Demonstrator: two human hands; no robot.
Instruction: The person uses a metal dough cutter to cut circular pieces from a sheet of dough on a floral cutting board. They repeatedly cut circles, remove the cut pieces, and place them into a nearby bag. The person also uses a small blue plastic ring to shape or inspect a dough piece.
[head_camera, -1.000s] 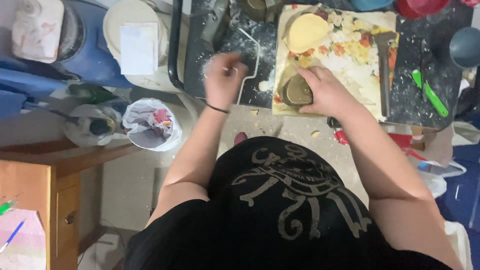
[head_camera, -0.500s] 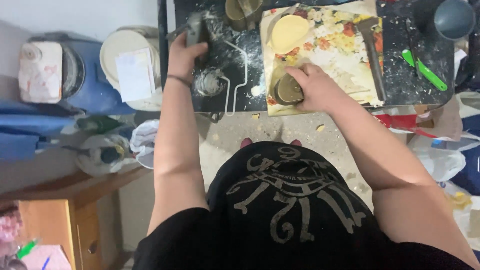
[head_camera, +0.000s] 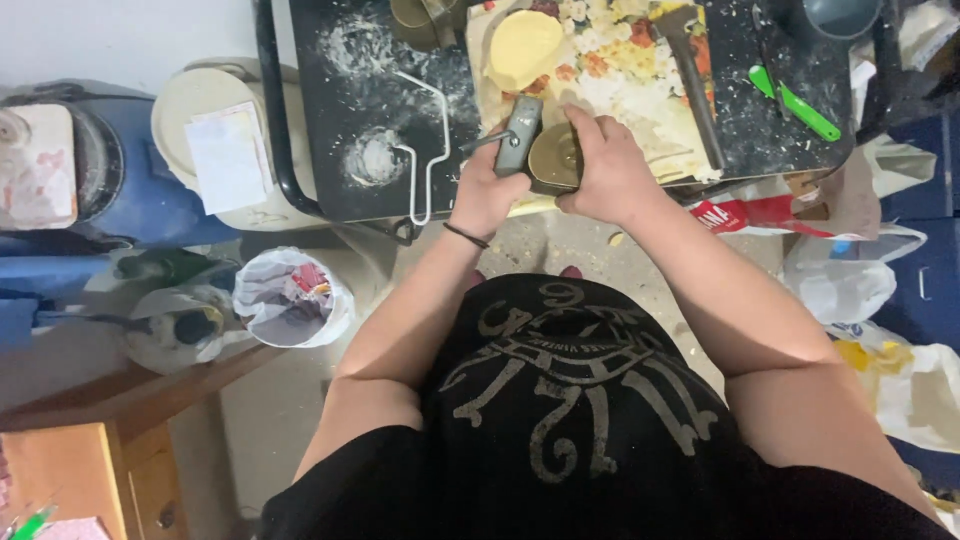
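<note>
Curling around a grey-handled tool, the left hand has its fingers closed on the lower part of the handle, so the tool's upper end sticks out toward 12 o'clock above the knuckles. Just at 3 o'clock of that tool sits a round brown clay piece, and the right hand wraps over it from the right, fingers bent across its top and thumb side hidden beneath, gripping it. The two hands almost touch, with the clay piece between them. Both rest at the near edge of a flower-patterned cloth spread on a dark, flour-dusted table. At 12 o'clock of the hands lies a pale yellow clay disc. A bent wire handle lies at 9 o'clock of the left hand. At 2 o'clock of the right hand are a long dark tool and, farther out, a green knife.
</note>
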